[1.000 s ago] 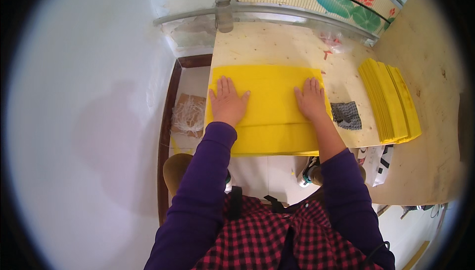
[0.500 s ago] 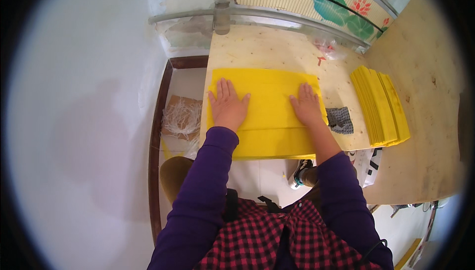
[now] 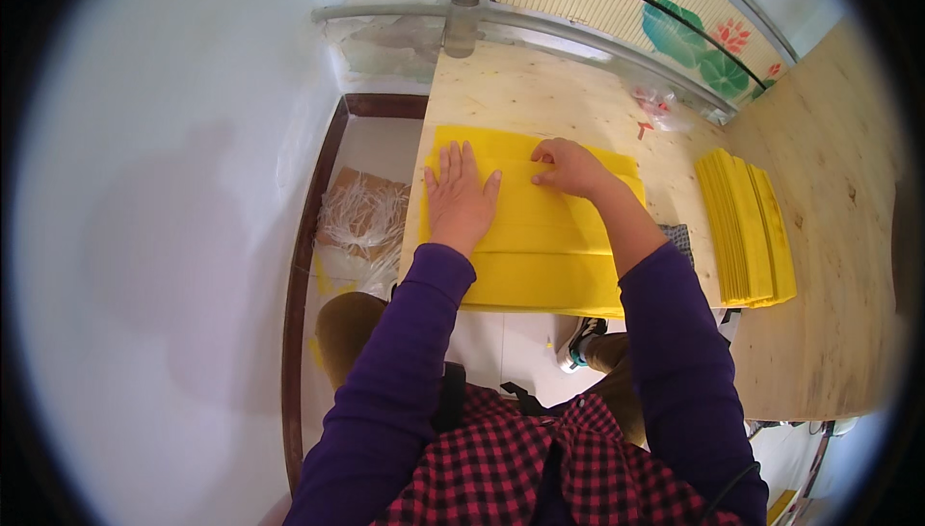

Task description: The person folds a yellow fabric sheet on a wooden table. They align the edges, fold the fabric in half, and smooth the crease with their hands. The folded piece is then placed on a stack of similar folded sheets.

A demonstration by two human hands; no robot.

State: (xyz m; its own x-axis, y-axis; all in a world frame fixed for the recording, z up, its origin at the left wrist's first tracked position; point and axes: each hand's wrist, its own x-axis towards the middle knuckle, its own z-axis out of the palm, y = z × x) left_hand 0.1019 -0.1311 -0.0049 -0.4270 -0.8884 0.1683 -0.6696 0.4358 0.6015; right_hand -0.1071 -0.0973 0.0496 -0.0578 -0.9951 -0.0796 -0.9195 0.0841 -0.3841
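Observation:
A stack of yellow folded cloth (image 3: 540, 227) lies across the wooden table in front of me, with creases running from side to side. My left hand (image 3: 461, 198) rests flat on its left part, fingers stretched out. Over the upper middle of the cloth is my right hand (image 3: 573, 170), its fingers curled and a gap showing between thumb and forefinger. Nothing can be seen in that gap. Whether the right fingertips touch the cloth I cannot tell.
A second yellow stack (image 3: 742, 227) lies at the right by an upright wooden board (image 3: 838, 227). My right forearm partly covers a grey checked cloth (image 3: 680, 237). Clear plastic (image 3: 665, 107) lies at the table's back. White strands (image 3: 366, 213) lie on cardboard on the floor, left.
My right hand has left its flat place on the cloth's right side, moved left and inward, and curled its fingers. My left hand stays flat. The view has shifted slightly.

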